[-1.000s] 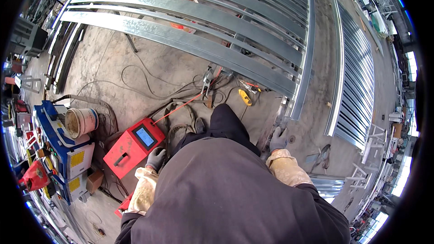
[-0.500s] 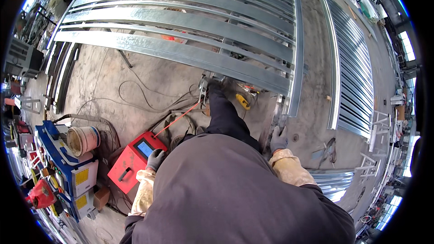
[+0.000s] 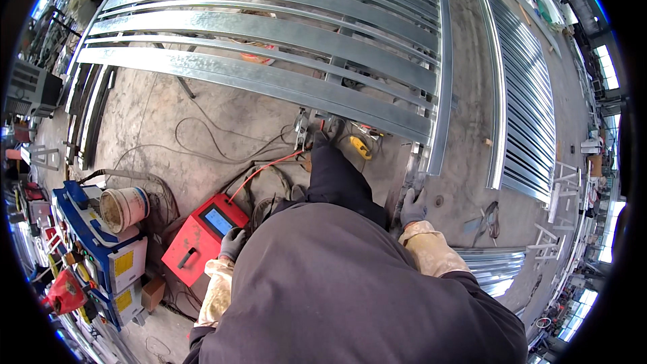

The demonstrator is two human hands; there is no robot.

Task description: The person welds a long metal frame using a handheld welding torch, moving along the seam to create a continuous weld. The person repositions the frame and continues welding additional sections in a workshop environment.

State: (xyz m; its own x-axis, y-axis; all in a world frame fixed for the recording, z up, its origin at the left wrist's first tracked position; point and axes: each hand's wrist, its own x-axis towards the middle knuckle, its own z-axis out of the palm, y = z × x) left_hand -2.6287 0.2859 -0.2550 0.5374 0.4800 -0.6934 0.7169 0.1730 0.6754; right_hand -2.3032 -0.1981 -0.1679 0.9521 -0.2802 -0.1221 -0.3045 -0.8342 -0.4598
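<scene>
My left hand (image 3: 233,243), in a grey work glove, hangs by the lower right edge of a red machine (image 3: 185,246) with a lit screen (image 3: 218,220). Its fingers are loosely bent and apart, and I see nothing in them. My right hand (image 3: 412,207), gloved alike, lies on a dark metal beam (image 3: 406,185) with its fingers stretched out and the thumb apart. Ahead of me stands a large galvanized metal frame of parallel slats (image 3: 269,27). Below its near edge, my boot (image 3: 335,128) is beside a metal clamp-like fitting (image 3: 302,128).
A red hose (image 3: 266,167) and dark cables (image 3: 209,152) run over the floor. A yellow tool (image 3: 361,147) lies under the frame. At left stand a blue and white machine (image 3: 111,256) and a dirty bucket (image 3: 124,209). A second slatted panel (image 3: 526,94) is at right.
My stretched leg and boot have shifted slightly to the right, and the red hose now bends more. My right hand stays on the beam; the left stays by the red machine.
</scene>
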